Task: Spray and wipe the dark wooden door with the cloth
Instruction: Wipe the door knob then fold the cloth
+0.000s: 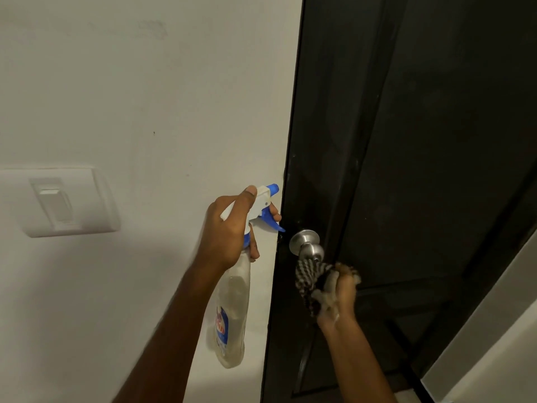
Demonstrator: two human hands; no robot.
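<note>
The dark wooden door (421, 141) fills the right half of the view, with a round metal knob (308, 245) near its left edge. My left hand (229, 231) grips a clear spray bottle (232, 309) by its white and blue trigger head, a finger on the trigger and the nozzle aimed toward the door edge. My right hand (343, 295) grips a bunched striped cloth (311, 280) just below the knob, against the door.
A white wall (145, 97) lies left of the door, with a white light switch (58, 202) at the left. A pale wall edge (494, 330) shows at the lower right beyond the door.
</note>
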